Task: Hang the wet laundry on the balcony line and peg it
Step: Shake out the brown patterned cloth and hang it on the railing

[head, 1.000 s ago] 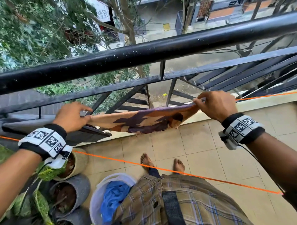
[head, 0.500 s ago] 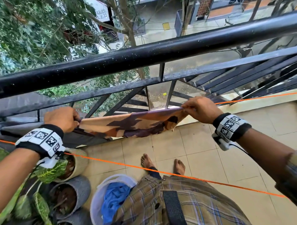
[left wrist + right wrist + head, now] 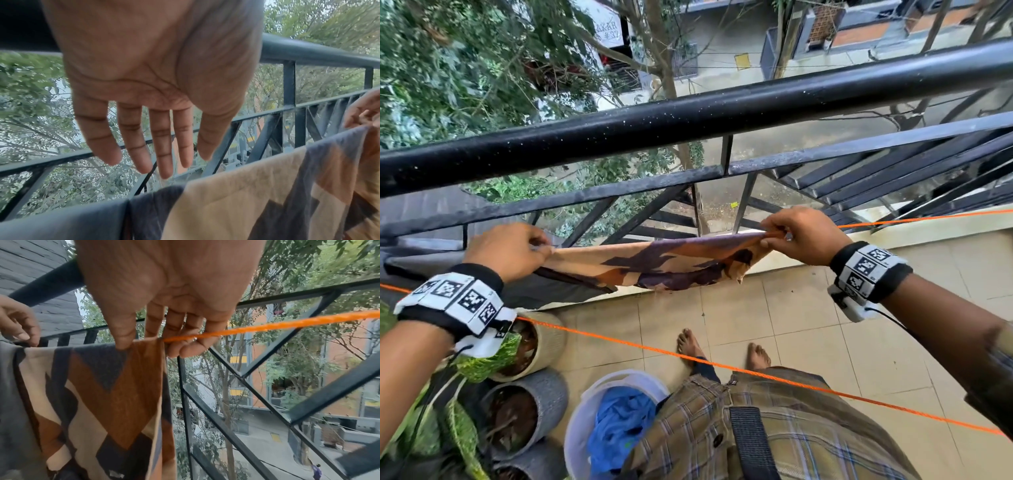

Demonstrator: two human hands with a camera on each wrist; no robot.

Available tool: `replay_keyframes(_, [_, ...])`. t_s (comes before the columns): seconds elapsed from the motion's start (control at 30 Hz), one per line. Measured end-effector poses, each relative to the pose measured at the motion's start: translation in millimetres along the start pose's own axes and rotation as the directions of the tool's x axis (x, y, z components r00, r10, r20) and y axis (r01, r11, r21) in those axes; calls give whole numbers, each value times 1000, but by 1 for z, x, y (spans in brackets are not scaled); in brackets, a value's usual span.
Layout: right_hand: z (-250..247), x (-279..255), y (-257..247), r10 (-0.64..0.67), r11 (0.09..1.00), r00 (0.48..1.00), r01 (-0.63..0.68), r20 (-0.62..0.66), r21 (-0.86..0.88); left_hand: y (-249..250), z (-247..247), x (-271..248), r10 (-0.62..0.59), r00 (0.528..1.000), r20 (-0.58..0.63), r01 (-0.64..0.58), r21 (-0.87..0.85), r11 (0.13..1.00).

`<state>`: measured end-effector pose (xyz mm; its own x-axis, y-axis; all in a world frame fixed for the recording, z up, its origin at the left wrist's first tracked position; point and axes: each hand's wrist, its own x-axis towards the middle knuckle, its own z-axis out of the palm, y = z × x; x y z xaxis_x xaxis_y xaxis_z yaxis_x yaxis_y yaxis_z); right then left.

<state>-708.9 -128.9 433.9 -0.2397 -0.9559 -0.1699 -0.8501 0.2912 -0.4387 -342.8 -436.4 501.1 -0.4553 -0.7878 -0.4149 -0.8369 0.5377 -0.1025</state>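
A: Patterned cloth (image 3: 654, 263): draped over orange line (image 3: 287, 322), beside railing (image 3: 688, 116); no peg visible.
B: Right hand (image 3: 801, 236): pinching its corner to the line; left hand (image 3: 152, 68): fingers straight, gripping nothing; risk: wet cloth slides off on release.

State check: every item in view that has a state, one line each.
Brown, tan and grey patterned cloth: draped over line, no peg visible.
Orange rope line: stretched taut.
Right hand: pinches cloth's right end at the line.
Left hand: fingers straight, at cloth's left end.
Dark grey garment: hung beside cloth.
White plastic bucket: holds blue garment.
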Motion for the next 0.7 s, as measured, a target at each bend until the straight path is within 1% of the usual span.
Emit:
replay_keyframes(0.03, [-2,0,-2,-14,1000,1000,14,-20,2,2,-4,-6,10,1000,-18,-11,-53,999])
replay_keyframes(0.1, [-8,3,-8,-52,999,997,53,-53,7,5,-10,-21,9,995,-97,-22,-140,990])
replay_keyframes(0.17, [-16,8,-16,-101,995,993,102,-63,0,9,-13,-42,-1,982,-187,-38,-206,978])
replay_keyframes(0.2, [-20,11,-21,-122,992,990,123,-67,3,10,-12,-51,1,978,-210,-55,-253,966])
replay_keyframes(0.23, [-25,13,-27,-152,988,986,153,-71,13,13,-11,-64,6,976,-219,-79,-325,943])
replay_keyframes(0.3, [-34,21,-42,-216,975,973,219,-83,24,16,-5,-89,33,978,-208,-130,-477,869])
replay_keyframes(0.37, [-40,28,-62,-299,952,950,304,-91,43,20,8,-118,29,966,-255,-170,-551,817])
replay_keyframes(0.43, [-44,35,-85,-359,927,930,365,-83,88,24,22,-149,-28,952,-304,-174,-616,768])
replay_keyframes(0.5, [-43,38,-110,-424,894,903,430,-73,126,25,41,-181,-90,947,-307,-153,-683,714])
replay_keyframes(0.57, [-39,41,-142,-502,848,863,503,-48,166,26,65,-216,-185,946,-266,-76,-738,670])
replay_keyframes(0.6, [-41,42,-152,-510,841,859,509,-47,184,27,71,-219,-208,949,-237,-50,-765,643])
replay_keyframes(0.63, [-31,38,-180,-578,796,816,570,-22,205,24,90,-250,-291,932,-216,4,-798,603])
replay_keyframes(0.67, [-32,38,-189,-593,786,804,587,-30,197,28,96,-252,-305,929,-209,6,-816,578])
replay_keyframes(0.7, [-28,37,-205,-620,764,785,609,-22,211,29,109,-262,-335,924,-185,36,-828,559])
